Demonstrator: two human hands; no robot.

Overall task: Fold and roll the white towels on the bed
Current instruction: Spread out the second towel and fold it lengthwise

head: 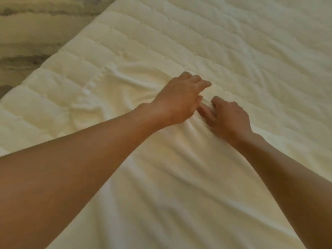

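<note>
"Where are the hands?"

"On my feed they sit close together, nearly touching, at the far end of the cloth. My right hand [228,117] has its fingers curled into a raised ridge of fabric and pinches it. My left hand [181,99] is just beside it, knuckles up and fingers bent, with the thumb against the same ridge. I cannot tell whether it grips any cloth underneath."

"And the towel?"

"The wrinkled white cloth towel [170,177] lies spread out on the white quilted bed [251,42], running from the bottom of my view up to the hands. Creases fan out from the spot between the hands, and the towel's far left part is rumpled. Both bare forearms stretch over it, the left crossing from the lower left and the right coming in along the right side."

"What lies around it?"

"The bed's stitched squares show to the left of the towel and beyond it. Past the bed's left edge, a strip of grey-brown wood-grain floor [27,33] fills the top left corner. The picture is soft, so I lose the fine detail of the fingertips."
</note>
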